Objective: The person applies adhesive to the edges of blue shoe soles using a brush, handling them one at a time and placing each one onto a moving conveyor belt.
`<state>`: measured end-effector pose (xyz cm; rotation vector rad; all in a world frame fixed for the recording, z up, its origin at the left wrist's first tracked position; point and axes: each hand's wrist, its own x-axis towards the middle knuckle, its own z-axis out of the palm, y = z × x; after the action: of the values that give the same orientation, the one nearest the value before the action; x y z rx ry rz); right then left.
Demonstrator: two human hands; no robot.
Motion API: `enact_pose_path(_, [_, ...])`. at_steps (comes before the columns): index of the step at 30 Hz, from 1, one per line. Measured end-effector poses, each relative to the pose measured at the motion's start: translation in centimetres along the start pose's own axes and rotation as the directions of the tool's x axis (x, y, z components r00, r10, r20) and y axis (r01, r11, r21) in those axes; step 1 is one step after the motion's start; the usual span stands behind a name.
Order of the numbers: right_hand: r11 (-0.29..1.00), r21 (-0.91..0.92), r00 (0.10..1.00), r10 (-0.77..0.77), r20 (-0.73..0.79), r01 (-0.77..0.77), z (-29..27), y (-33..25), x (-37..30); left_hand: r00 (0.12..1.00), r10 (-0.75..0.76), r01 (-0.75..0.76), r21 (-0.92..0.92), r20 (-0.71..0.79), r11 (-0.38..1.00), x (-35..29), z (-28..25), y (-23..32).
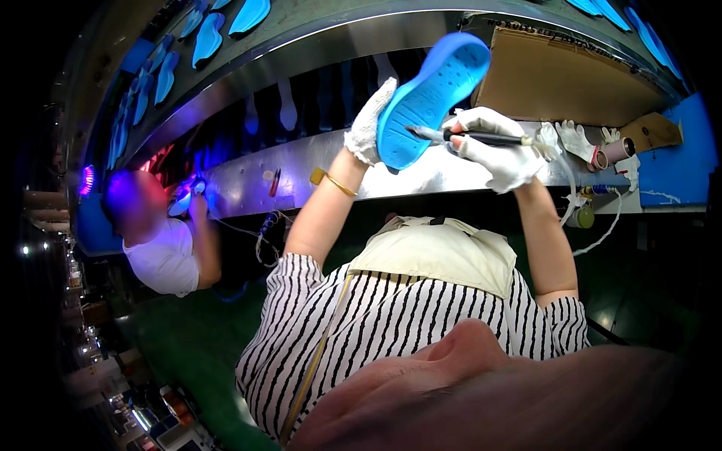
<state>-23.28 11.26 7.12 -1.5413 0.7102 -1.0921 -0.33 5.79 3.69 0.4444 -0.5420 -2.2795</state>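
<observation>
My left hand [368, 125], in a white glove, grips a bright blue shoe sole [440, 86] by its left edge. The sole is tilted, its long side running from lower left to upper right, with small marks and holes on the face turned toward me. My right hand [496, 150], also gloved, is closed around a pen-shaped tool [492, 139] with a black grip and a metal front. The tool's tip is over the lower part of the sole; whether it touches cannot be told. A pale hose [569, 173] hangs near the tool's rear end.
Beyond my hands runs a metal ledge [248, 180]. Past it, more blue soles [207, 39] lie on a conveyor. A cardboard box [564, 79], spare gloves [575, 139] and a brown spool [619, 150] are at the right. A person [165, 255] works at the left.
</observation>
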Motion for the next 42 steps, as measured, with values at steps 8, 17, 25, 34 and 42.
enact_pose_path(8, [0.997,-0.017,0.993,0.080,0.092,-0.079,4.4,0.7,-1.0,0.974,0.228,-0.221,-0.178,0.018,0.959,0.0,-0.9,-2.7])
enact_pose_path(17, [0.773,-0.464,0.898,-0.412,0.154,0.433,4.5,-1.3,0.9,0.955,0.294,-0.294,-0.174,-0.031,0.940,-0.3,0.0,-3.4])
enact_pose_path(25, [0.977,0.151,0.985,0.162,-0.053,-0.152,-0.7,1.8,2.4,0.975,0.192,-0.138,-0.378,0.110,0.916,-2.1,-0.2,-3.6])
enact_pose_path(34, [0.951,-0.032,0.890,-0.300,-0.344,0.309,-1.7,4.0,3.4,0.988,0.155,-0.155,0.024,0.016,0.988,-3.0,0.8,-4.5])
enact_pose_path(42, [0.886,-0.292,0.924,-0.382,-0.015,0.361,0.6,0.9,0.5,0.965,0.249,-0.237,0.132,-0.084,0.963,-3.6,-0.4,-3.4])
